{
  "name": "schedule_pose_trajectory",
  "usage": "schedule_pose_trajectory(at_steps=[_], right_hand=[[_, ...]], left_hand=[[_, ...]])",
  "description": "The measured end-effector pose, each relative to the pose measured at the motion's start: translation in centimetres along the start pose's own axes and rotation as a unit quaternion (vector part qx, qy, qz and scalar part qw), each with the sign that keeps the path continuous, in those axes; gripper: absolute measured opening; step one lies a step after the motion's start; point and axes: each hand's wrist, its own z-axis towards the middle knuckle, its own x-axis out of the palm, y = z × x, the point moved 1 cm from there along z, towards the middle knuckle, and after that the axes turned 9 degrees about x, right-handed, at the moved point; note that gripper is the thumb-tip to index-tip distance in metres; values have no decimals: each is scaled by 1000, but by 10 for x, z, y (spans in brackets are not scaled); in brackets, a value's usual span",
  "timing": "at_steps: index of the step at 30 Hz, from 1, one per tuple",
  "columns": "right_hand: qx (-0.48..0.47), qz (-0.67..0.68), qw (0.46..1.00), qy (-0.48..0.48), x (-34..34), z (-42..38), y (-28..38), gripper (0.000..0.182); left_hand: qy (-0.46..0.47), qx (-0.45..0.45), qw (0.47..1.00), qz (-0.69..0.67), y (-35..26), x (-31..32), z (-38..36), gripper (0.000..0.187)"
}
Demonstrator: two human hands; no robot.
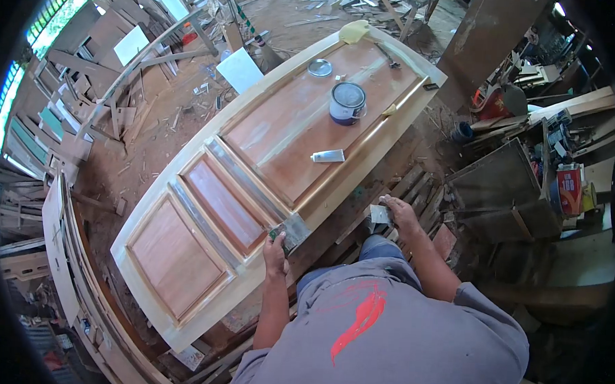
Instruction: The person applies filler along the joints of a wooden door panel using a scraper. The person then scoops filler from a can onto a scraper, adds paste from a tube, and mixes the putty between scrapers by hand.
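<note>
A wooden panelled door [252, 139] lies flat in front of me, with greyish filler smears along its frame strips. My left hand [276, 256] is closed around a wide putty knife [294, 231] with a dark green grip; its grey-smeared blade is over the door's near edge. Held off the door by my right hand [403, 217] is a small, pale, flat-bladed scraper [380, 214]; its grip is hidden by the fingers. On the large panel are a metal can [348, 104], a round lid [320, 68] and a white tube [328, 155].
A yellow cloth-like piece [354, 32] and a dark-handled tool [389, 57] lie at the door's far end. Slatted wood [416, 192] is stacked by my right side. A cabinet [500, 188] stands farther right. Curved boards [72, 251] lean at left; scraps litter the floor.
</note>
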Motion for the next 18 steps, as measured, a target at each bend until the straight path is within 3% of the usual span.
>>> schedule_pose_trajectory(at_steps=[3, 6, 7, 10, 12, 14, 18], right_hand=[[-13, -34, 999, 7, -11, 5, 38, 39], [-52, -42, 998, 18, -23, 45, 64, 39], [-13, -47, 999, 22, -25, 50, 84, 40], [-84, -10, 996, 36, -36, 112, 111, 37], [-74, -7, 996, 47, -49, 163, 146, 32], [-49, -40, 997, 39, -52, 192, 183, 30], [-121, -72, 986, 84, -49, 277, 229, 40]], left_hand=[[-3, -16, 1000, -17, 9, 15, 7, 17], [-9, 13, 994, 108, 18, 37, 12, 16], [-19, 33, 988, 151, 23, 46, 14, 16], [-40, 87, 954, 283, 30, 78, 22, 17], [-70, 110, 922, 364, 42, 110, 30, 19], [-107, 122, 914, 371, 45, 134, 38, 23], [-171, 145, 900, 374, 33, 200, 41, 28]])
